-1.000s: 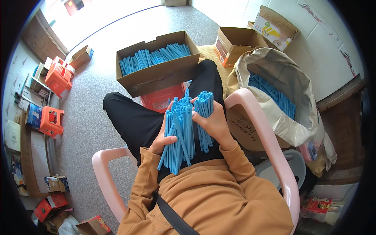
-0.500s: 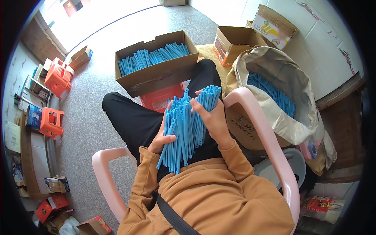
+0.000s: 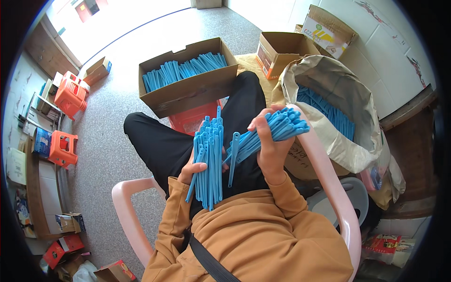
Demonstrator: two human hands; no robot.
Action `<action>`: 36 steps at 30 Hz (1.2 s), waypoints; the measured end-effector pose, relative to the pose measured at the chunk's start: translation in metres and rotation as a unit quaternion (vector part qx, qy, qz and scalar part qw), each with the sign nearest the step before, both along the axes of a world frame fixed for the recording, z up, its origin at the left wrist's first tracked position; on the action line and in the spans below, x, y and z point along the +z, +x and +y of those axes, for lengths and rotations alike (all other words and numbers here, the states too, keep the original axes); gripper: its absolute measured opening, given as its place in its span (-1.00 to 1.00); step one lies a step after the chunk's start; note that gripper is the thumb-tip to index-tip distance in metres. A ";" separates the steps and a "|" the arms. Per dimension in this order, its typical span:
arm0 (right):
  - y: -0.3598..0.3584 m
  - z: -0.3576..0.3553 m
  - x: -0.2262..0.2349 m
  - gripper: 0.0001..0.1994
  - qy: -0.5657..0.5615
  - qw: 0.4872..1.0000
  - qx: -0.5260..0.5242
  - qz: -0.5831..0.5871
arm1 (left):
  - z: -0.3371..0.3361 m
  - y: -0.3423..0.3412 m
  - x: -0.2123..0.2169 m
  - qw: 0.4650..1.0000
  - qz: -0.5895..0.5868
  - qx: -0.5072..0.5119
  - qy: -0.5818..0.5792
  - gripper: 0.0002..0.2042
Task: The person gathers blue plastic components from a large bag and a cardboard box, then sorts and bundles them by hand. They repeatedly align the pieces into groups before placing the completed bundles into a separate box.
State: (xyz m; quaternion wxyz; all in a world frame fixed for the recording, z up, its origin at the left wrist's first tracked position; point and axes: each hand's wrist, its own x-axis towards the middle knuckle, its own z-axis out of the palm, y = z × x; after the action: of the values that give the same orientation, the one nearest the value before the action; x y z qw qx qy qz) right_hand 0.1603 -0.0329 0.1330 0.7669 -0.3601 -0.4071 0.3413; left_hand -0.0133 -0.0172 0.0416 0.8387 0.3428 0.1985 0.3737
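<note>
My left hand (image 3: 189, 170) is closed round an upright bundle of thin blue plastic sticks (image 3: 209, 162), which have small holes near their ends. A second bundle of the same sticks (image 3: 268, 132) is gripped in my right hand (image 3: 273, 152), its fingers wrapped round it. This bundle leans to the right, its thick upper ends over the chair's armrest and its lower ends pointing toward the left bundle. Between the two bundles, a single blue stick (image 3: 233, 160) stands apart from the others; what supports it is hidden.
A cardboard box (image 3: 188, 96) of blue sticks stands ahead on a red stool (image 3: 193, 117). To the right is a large paper sack (image 3: 345, 157) with more sticks. An open carton (image 3: 282, 51) stands behind it. A pink armrest (image 3: 324, 174) curves beside my right arm.
My right hand has moved right and tipped its bundle over to the right, away from the left one. One stick now stands out between them. My left hand has hardly moved.
</note>
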 end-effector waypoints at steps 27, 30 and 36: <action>-0.010 0.040 0.036 -0.60 0.209 0.976 -0.053 0.008 | -0.009 0.010 0.006 0.979 -0.158 -0.097 -0.088 -0.25; -0.007 0.038 0.048 -0.61 0.236 0.970 -0.051 0.024 | -0.007 0.010 0.006 0.980 -0.135 -0.102 -0.102 -0.16; 0.016 0.020 0.062 -0.58 0.230 0.969 0.083 0.018 | -0.005 0.012 0.006 0.985 -0.130 -0.103 -0.042 -0.26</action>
State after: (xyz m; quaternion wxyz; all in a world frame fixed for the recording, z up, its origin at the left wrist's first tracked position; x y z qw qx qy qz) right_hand 0.1767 -0.0127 0.1952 0.8053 -0.1326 -0.4893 0.3074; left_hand -0.0009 -0.0223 0.0471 0.9050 0.2742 0.0670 0.3182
